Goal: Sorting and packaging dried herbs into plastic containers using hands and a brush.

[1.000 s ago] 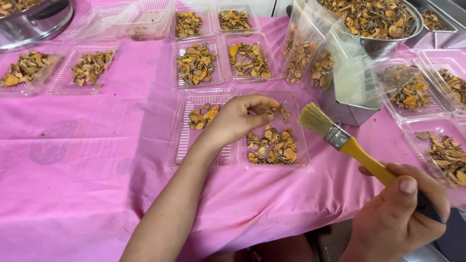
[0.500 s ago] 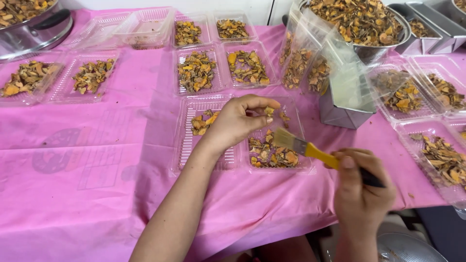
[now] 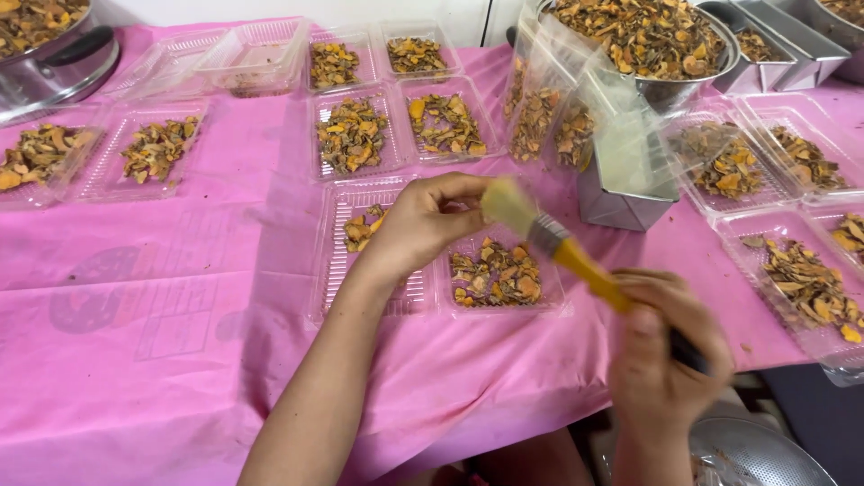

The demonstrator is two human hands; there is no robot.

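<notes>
The left hand (image 3: 423,220) hovered over a clear tray (image 3: 441,247) on the pink tabletop (image 3: 162,360), its fingers curled inward as if pinching something small – what, I could not tell. The right hand (image 3: 666,355) was closed around the dark end of a brush (image 3: 576,261) with a yellow handle, whose pale bristles lay just beside the left fingertips, blurred. Under them the tray held orange-brown dried slices (image 3: 499,274) in its right compartment and a few in its left. More filled trays (image 3: 387,135) stood further back – others to the right (image 3: 801,270) – and a metal bowl (image 3: 657,40) heaped with the same slices sat behind a metal box (image 3: 621,202)
</notes>
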